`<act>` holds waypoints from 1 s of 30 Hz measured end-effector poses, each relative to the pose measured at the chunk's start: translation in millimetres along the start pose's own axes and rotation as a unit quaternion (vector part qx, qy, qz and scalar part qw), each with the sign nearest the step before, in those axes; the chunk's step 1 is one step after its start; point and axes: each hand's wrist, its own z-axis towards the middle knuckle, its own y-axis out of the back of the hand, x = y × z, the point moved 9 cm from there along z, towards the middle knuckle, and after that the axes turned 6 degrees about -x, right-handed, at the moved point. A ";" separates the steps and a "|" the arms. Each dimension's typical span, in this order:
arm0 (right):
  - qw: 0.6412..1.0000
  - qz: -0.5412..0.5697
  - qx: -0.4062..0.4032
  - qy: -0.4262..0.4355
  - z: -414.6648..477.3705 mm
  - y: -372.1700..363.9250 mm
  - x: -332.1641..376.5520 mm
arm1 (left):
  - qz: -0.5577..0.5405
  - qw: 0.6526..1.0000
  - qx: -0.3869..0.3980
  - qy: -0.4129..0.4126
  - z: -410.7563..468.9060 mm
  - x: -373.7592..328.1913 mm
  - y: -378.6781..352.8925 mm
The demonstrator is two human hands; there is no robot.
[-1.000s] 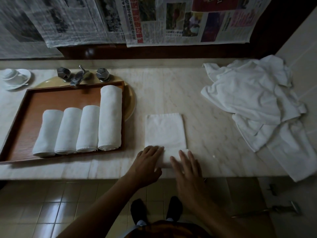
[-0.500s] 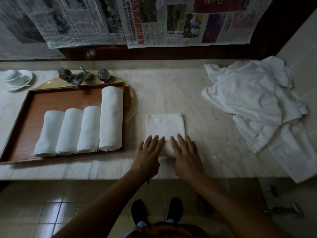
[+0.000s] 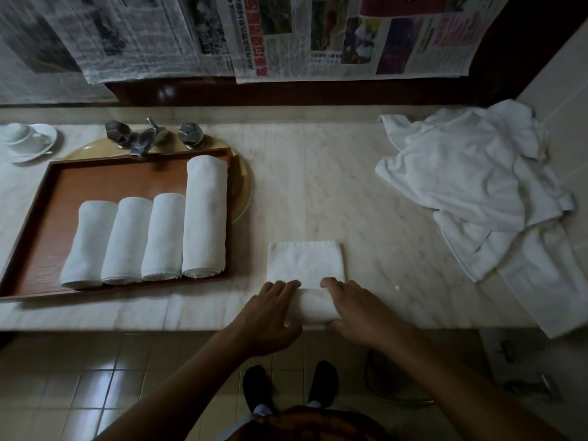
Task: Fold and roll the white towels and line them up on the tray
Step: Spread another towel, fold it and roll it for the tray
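Your left hand (image 3: 270, 313) and right hand (image 3: 359, 310) are both on the half-rolled towel (image 3: 313, 305) at the lower centre of the frame, right at the near edge of the desk (image 3: 318, 186). Each hand grasps one end of the roll: your fingers curl over its top and your thumbs sit on the near side. The unrolled part of the same towel lies flat on the desk just above your fingertips, a short folded strip with its far edge straight.

At the left of the frame the brown tray (image 3: 111, 179) holds four rolled towels (image 3: 164, 237) side by side and touching. Three are short, and the one furthest right is longer and reaches almost to the tray's upper rim. The tray's left part is bare wood. The towel in your hands is well apart from the tray, off to its lower right.

At the right of the frame a pile of loose white towels (image 3: 471, 186) lies crumpled on the desk. A tap (image 3: 143, 138) stands just above the tray, a cup and saucer (image 3: 25, 141) sit at the upper left, and newspaper sheets (image 3: 286, 36) hang across the top.
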 end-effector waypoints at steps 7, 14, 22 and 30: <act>0.999 0.049 -0.002 0.003 2.0 3.4 -6.9 | -0.081 0.996 -0.026 0.041 1.7 15.7 -4.9; 0.978 -0.032 -0.202 0.050 -23.5 16.2 31.3 | -0.162 0.968 -0.039 0.185 28.2 35.9 10.7; 0.974 -0.091 -0.194 0.070 -3.0 -12.9 42.7 | -0.114 0.957 -0.206 0.167 7.2 36.0 36.7; 0.991 -0.036 -0.094 0.091 40.6 10.5 33.6 | 0.120 0.975 -0.186 -0.011 -16.9 -7.2 19.9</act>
